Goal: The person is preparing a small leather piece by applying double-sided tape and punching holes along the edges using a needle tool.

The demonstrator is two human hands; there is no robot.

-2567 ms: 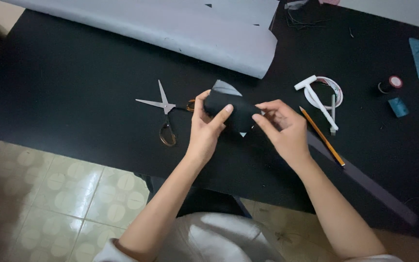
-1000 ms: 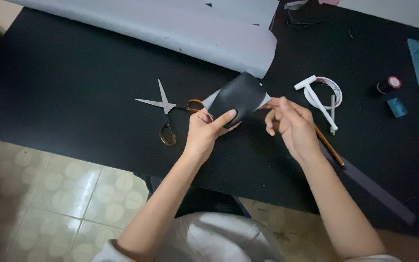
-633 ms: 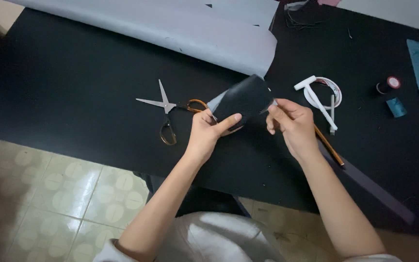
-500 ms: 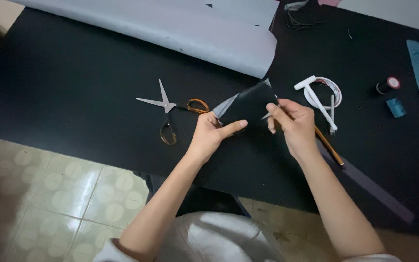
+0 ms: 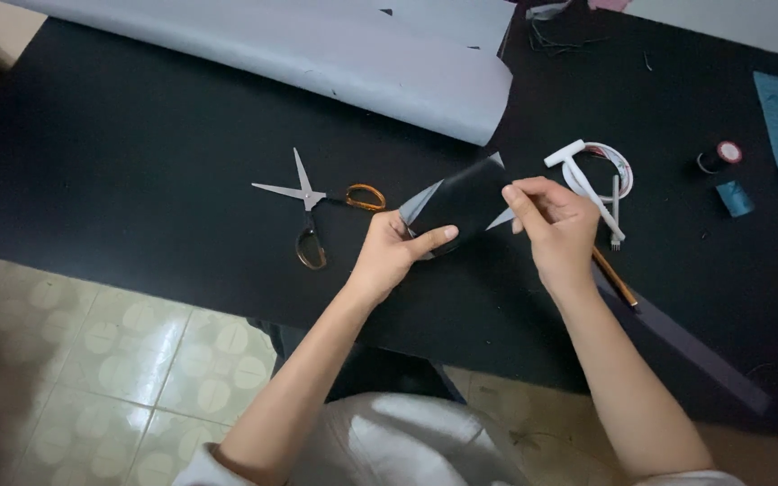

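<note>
Held just above the black table (image 5: 137,180), the dark, grey-backed folded sheet piece (image 5: 461,205) is pinched at its lower edge by the left hand (image 5: 389,256) and at its right corner by the right hand (image 5: 556,220), fingers closed; this looks like mid-fold, needing a careful crease, beside the orange-handled scissors (image 5: 317,202).

One head-worn camera looks steeply down from above the person's chest, facing forward across the black table (image 5: 137,180). The near table edge runs slantwise from nine o'clock toward five o'clock, with tiled floor (image 5: 92,360) below it at seven o'clock. The view sits at arm's length: both forearms rise from six o'clock to the left hand (image 5: 389,256) and right hand (image 5: 556,225) near centre. The grey sheet (image 5: 362,54) fills twelve o'clock. No second view overlaps.
</note>
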